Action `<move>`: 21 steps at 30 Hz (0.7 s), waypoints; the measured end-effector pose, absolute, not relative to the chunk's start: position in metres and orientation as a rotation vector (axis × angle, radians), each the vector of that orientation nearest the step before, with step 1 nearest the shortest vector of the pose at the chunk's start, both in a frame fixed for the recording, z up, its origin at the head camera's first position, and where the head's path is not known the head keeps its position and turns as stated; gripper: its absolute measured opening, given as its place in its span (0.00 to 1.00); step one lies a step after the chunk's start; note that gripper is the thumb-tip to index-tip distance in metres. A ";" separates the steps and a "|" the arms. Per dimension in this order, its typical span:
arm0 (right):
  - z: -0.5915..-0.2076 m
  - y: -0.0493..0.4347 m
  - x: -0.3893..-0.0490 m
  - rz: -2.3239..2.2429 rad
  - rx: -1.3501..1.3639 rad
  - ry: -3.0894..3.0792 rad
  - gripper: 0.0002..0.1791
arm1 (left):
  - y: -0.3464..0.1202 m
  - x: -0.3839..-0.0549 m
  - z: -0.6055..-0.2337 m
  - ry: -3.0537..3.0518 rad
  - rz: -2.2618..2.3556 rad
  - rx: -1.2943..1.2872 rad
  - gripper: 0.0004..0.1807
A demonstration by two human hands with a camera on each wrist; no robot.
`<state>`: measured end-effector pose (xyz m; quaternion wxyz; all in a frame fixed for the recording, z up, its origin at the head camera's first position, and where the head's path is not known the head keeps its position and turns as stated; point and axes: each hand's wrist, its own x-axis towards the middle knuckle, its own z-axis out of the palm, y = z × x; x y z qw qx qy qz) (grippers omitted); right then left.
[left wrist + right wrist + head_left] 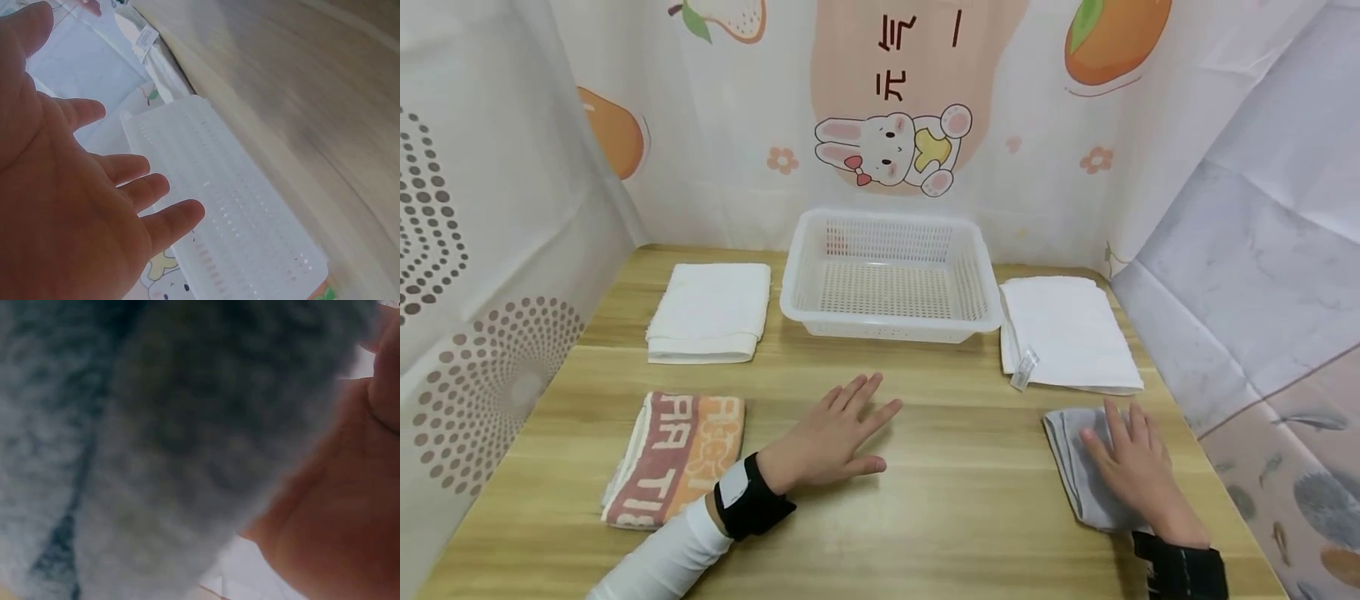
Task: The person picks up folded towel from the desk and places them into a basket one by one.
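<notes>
My left hand (822, 440) is over the middle of the wooden table with its fingers spread and nothing in it. In the left wrist view its palm (69, 206) faces the camera, fingers pointing toward the white plastic basket (219, 187). On the right, my right hand (1138, 467) lies over a folded grey towel (1067, 458), fingers extended toward the far edge. The grey towel (175, 456) fills most of the right wrist view, blurred, beside the palm (337, 512). Left of my left hand is a folded red-and-orange patterned towel (681, 458).
The basket (891, 329) stands at the back centre. A folded white towel (711, 308) lies to its left, and another white towel (1071, 329) with a tag lies to its right. Printed curtains (722, 150) enclose the table's back and sides.
</notes>
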<state>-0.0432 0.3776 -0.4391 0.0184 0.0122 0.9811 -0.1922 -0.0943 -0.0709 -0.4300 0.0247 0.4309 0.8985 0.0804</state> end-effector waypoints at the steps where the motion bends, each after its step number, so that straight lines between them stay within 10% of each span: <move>1: -0.440 0.378 -0.043 -0.597 0.044 3.039 0.41 | -0.071 -0.094 -0.430 2.784 0.247 1.335 0.43; 21: -0.447 0.384 -0.052 -0.536 0.142 2.911 0.47 | -0.072 -0.091 -0.433 2.780 0.262 1.341 0.43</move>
